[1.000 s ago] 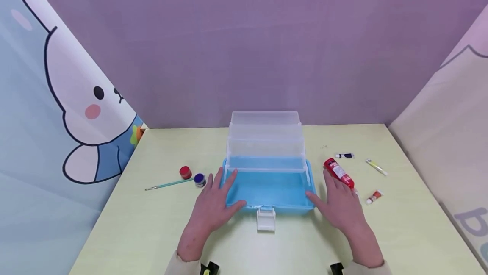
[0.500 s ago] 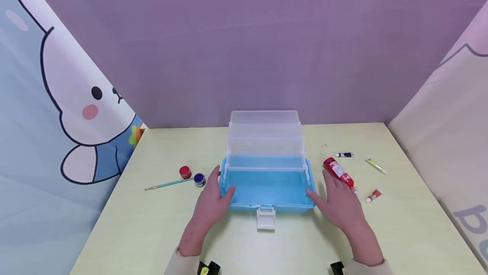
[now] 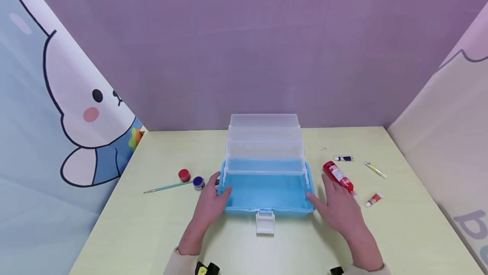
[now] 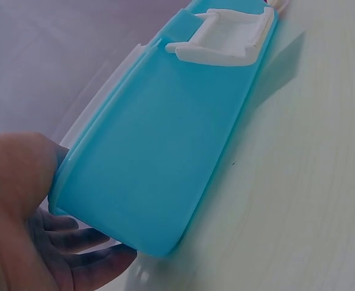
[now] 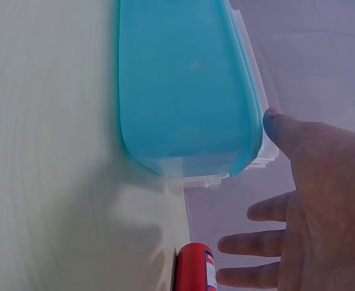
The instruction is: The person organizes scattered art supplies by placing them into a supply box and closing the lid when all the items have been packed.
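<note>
A blue plastic storage box (image 3: 286,212) stands at the middle of the table, its clear, stepped lid (image 3: 264,133) raised at the back. The white latch (image 3: 265,223) hangs down in front. With thumb over the rim and fingers along the outer side, my left hand (image 3: 210,202) grips the left end of the box. At the right end, my right hand (image 3: 340,208) has its thumb at the rim and its fingers straight and spread, apart from the wall. A red bottle (image 3: 338,176) lies just beyond those fingers; in the right wrist view its red end (image 5: 193,270) shows.
To the left are a red-lidded pot (image 3: 184,175), a blue-lidded pot (image 3: 198,182) and a thin teal brush-like tool (image 3: 169,187). Small tubes lie right: a dark one (image 3: 344,158), a yellow one (image 3: 375,170), an orange-red one (image 3: 374,200). A purple curtain (image 3: 263,46) hangs behind the table.
My left hand has shifted from over the box's left rim to its outer left side and taken hold of it. The right hand has stayed nearly in place.
</note>
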A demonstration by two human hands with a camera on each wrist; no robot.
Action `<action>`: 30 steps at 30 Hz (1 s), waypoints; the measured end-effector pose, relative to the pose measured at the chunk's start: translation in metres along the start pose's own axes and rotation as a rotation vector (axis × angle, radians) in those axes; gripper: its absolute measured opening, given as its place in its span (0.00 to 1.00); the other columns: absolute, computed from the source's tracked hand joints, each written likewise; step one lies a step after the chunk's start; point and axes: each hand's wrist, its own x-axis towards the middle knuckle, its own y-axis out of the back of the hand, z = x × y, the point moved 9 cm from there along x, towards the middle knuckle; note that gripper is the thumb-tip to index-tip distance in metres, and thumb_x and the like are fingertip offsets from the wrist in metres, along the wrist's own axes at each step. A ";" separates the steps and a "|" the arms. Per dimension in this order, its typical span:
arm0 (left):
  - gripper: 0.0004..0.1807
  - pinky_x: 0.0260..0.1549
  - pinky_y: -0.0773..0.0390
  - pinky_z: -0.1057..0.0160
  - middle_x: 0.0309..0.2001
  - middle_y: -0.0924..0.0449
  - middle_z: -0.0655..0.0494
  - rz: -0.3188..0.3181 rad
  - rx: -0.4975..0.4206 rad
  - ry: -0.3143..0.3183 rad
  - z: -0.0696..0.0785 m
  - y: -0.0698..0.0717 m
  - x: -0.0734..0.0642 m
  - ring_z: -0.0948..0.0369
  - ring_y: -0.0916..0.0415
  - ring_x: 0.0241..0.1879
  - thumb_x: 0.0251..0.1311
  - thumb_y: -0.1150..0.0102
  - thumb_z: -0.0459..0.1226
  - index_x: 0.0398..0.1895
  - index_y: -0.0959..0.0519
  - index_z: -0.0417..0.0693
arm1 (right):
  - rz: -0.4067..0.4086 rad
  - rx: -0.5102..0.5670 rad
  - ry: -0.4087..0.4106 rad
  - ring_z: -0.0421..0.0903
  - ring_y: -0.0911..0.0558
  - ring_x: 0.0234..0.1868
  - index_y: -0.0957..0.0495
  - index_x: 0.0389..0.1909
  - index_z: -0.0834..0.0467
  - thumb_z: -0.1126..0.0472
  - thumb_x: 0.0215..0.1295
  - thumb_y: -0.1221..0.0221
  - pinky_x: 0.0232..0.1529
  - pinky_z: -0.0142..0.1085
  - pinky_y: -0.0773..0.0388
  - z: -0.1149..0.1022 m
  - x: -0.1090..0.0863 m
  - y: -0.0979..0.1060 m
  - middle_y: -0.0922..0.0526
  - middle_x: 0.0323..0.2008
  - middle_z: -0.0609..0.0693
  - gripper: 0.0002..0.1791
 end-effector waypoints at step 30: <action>0.31 0.46 0.23 0.44 0.57 0.25 0.41 -0.106 0.161 0.108 0.001 0.000 0.021 0.47 0.25 0.52 0.59 0.43 0.37 0.66 0.36 0.38 | -0.027 0.016 0.032 0.69 0.32 0.61 0.35 0.66 0.69 0.33 0.67 0.51 0.53 0.64 0.33 0.001 -0.001 0.003 0.28 0.61 0.68 0.45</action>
